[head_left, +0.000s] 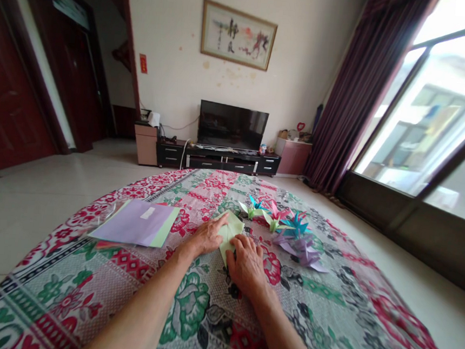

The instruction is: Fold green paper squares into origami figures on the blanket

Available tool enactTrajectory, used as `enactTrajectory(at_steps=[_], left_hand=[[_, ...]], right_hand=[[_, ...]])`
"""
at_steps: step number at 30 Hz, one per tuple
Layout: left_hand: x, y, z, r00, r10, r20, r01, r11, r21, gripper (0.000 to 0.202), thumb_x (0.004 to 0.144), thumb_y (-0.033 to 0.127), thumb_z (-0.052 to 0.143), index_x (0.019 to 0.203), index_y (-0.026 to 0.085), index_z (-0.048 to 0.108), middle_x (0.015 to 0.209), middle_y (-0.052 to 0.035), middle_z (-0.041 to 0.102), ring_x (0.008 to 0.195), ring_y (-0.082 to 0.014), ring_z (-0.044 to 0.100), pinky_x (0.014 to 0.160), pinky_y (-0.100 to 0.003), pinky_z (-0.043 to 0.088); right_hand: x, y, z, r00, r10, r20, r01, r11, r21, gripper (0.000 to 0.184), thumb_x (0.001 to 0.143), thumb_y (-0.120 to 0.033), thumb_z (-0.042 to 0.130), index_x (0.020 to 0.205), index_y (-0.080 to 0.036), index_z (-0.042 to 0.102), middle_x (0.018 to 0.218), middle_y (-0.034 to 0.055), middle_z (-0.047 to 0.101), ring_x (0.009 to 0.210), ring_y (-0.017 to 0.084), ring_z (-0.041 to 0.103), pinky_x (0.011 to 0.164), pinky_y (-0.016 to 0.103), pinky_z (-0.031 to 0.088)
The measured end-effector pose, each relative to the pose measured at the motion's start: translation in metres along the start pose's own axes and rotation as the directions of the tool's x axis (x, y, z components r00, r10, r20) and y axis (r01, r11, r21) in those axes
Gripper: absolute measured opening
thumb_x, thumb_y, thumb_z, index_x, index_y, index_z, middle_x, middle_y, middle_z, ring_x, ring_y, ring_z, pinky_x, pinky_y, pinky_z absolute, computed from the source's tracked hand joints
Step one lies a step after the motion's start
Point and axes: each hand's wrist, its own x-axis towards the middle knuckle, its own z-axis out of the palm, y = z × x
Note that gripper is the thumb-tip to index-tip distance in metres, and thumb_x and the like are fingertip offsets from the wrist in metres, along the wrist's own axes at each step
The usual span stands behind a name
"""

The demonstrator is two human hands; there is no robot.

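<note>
A light green sheet of folded paper [231,227] lies on the cloth-covered table in front of me, narrowing to a point toward me. My left hand [210,233] is at its left edge, the index finger stretched over the upper part and the other fingers bent against the paper. From the lower right, my right hand [247,262] presses on the paper with curled fingers and thumb, hiding part of that edge. Beyond and to the right sit several finished paper cranes: green [276,222], blue [295,224], pink [278,211] and purple [305,251].
To the left lies a stack of coloured paper sheets [132,223], purple on top with a small white piece on it. A patterned tablecloth [188,306] covers the round table. Farther off stand a television [232,125] on a low cabinet [221,161] and a purple curtain [357,98].
</note>
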Motion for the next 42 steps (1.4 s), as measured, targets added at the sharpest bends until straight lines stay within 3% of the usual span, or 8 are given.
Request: enactTrajectory(at_steps=[10, 18, 24, 30, 42], left_hand=[[-0.001, 0.004, -0.001, 1.000, -0.021, -0.007, 0.021, 0.998, -0.056, 0.085, 0.067, 0.008, 0.044, 0.145, 0.017, 0.009, 0.137, -0.0111, 0.045, 0.124, -0.0215, 0.044, 0.106, -0.036, 0.032], [-0.002, 0.003, -0.002, 0.999, 0.053, -0.011, -0.052, 0.998, 0.040, 0.072, 0.070, 0.008, 0.043, 0.140, 0.016, 0.029, 0.134, -0.0098, 0.049, 0.122, -0.0207, 0.045, 0.105, -0.037, 0.036], [0.002, -0.005, 0.004, 0.971, 0.233, 0.044, -0.237, 0.950, 0.203, 0.044, 0.077, 0.007, 0.042, 0.114, 0.021, 0.061, 0.124, -0.0045, 0.059, 0.115, -0.0173, 0.051, 0.100, -0.036, 0.042], [0.006, -0.013, 0.011, 0.968, 0.241, 0.064, -0.249, 0.931, 0.265, 0.043, 0.078, 0.006, 0.042, 0.113, 0.021, 0.062, 0.125, -0.0042, 0.058, 0.116, -0.0161, 0.051, 0.100, -0.034, 0.041], [0.002, -0.006, 0.007, 0.982, 0.180, 0.058, -0.188, 0.959, 0.214, 0.038, 0.079, 0.017, 0.049, 0.115, 0.021, 0.061, 0.129, -0.0028, 0.055, 0.119, -0.0193, 0.047, 0.105, -0.038, 0.036]], right_hand=[[0.001, 0.001, 0.001, 1.000, 0.001, -0.011, -0.001, 1.000, 0.015, 0.023, 0.086, -0.029, 0.043, 0.103, -0.023, 0.057, 0.114, 0.0063, 0.057, 0.108, 0.022, 0.046, 0.088, 0.035, 0.030], [0.000, -0.001, 0.001, 1.000, 0.002, -0.011, -0.002, 1.000, 0.006, 0.023, 0.086, -0.029, 0.044, 0.103, -0.022, 0.057, 0.114, 0.0065, 0.057, 0.108, 0.023, 0.045, 0.089, 0.035, 0.031], [0.002, 0.005, -0.002, 0.999, -0.008, 0.035, 0.005, 0.998, 0.063, 0.028, 0.089, -0.027, 0.038, 0.105, -0.026, 0.060, 0.117, 0.0044, 0.057, 0.110, 0.021, 0.046, 0.090, 0.035, 0.032], [0.004, 0.013, -0.002, 0.998, -0.022, 0.054, 0.016, 0.994, 0.107, 0.028, 0.089, -0.027, 0.038, 0.106, -0.028, 0.061, 0.118, 0.0029, 0.057, 0.110, 0.020, 0.046, 0.092, 0.034, 0.031], [-0.003, 0.000, -0.003, 0.997, -0.017, 0.071, 0.018, 1.000, -0.014, 0.028, 0.088, -0.025, 0.038, 0.112, -0.023, 0.053, 0.122, 0.0071, 0.052, 0.113, 0.022, 0.042, 0.092, 0.036, 0.029]])
